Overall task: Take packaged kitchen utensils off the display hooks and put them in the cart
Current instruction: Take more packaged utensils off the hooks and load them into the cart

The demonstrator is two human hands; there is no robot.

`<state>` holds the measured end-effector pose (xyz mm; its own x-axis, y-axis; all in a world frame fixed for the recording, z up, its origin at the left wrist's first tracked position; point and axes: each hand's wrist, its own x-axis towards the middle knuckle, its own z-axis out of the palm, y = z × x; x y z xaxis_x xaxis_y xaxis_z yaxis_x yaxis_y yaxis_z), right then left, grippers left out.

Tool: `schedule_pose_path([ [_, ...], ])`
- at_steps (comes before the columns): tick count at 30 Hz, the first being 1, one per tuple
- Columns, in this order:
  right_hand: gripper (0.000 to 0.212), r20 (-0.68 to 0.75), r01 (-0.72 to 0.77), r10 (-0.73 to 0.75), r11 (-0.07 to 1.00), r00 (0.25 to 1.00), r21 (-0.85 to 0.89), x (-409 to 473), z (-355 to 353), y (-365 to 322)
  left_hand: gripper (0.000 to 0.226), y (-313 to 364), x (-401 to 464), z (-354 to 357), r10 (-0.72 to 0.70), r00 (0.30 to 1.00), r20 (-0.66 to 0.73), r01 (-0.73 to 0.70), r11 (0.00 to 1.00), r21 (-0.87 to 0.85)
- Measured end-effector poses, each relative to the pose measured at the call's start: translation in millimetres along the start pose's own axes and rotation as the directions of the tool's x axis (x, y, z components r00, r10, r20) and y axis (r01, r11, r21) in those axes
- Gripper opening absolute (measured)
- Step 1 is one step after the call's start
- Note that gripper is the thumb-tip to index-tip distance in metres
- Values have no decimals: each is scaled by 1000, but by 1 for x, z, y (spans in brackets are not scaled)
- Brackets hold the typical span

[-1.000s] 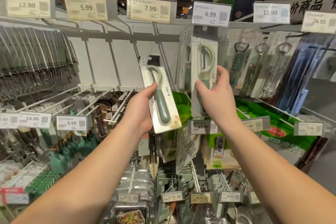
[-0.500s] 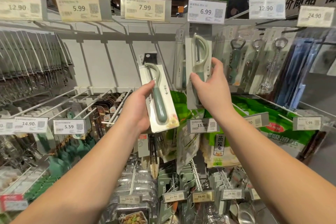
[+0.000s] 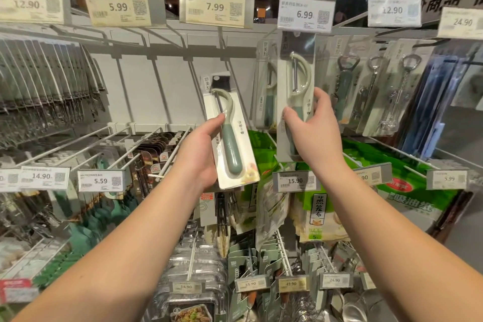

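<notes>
My left hand (image 3: pixel 199 153) grips a packaged green-handled peeler (image 3: pixel 230 136), held tilted in front of the shelf, clear of any hook. My right hand (image 3: pixel 315 128) grips the lower half of a second packaged peeler (image 3: pixel 296 78), whose card top sits right under the 6.99 price tag (image 3: pixel 305 13); I cannot tell if it still hangs on the hook. Another identical peeler pack (image 3: pixel 266 83) hangs just behind it to the left. No cart is in view.
Packaged bottle openers (image 3: pixel 347 86) hang to the right of my right hand. Bare white hooks (image 3: pixel 146 91) stand under the 5.99 and 7.99 tags. Dark utensil packs (image 3: pixel 39 81) fill the left. Green bagged goods (image 3: pixel 407 180) and lower hooks with price tags sit below.
My right hand has slid the second peeler pack up and slightly left toward the 6.99 tag. My left hand has kept its peeler almost still.
</notes>
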<state>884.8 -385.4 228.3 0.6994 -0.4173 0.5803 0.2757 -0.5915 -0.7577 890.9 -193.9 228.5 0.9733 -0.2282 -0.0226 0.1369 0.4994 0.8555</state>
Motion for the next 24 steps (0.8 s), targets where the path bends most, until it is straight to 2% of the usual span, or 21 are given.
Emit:
schedule_pose_path([
  [7,67,42,-16,18,998,999,-66,18,8,1,21,-2,7,-1,-13,1000,14,13,1000,4],
  [14,71,49,-51,63,974,997,-219,50,30,8,18,0,10,-3,-14,1000,28,14,1000,7],
  [24,64,73,-74,99,957,992,-282,83,53,18,23,6,19,-19,11,1000,22,-12,1000,28],
])
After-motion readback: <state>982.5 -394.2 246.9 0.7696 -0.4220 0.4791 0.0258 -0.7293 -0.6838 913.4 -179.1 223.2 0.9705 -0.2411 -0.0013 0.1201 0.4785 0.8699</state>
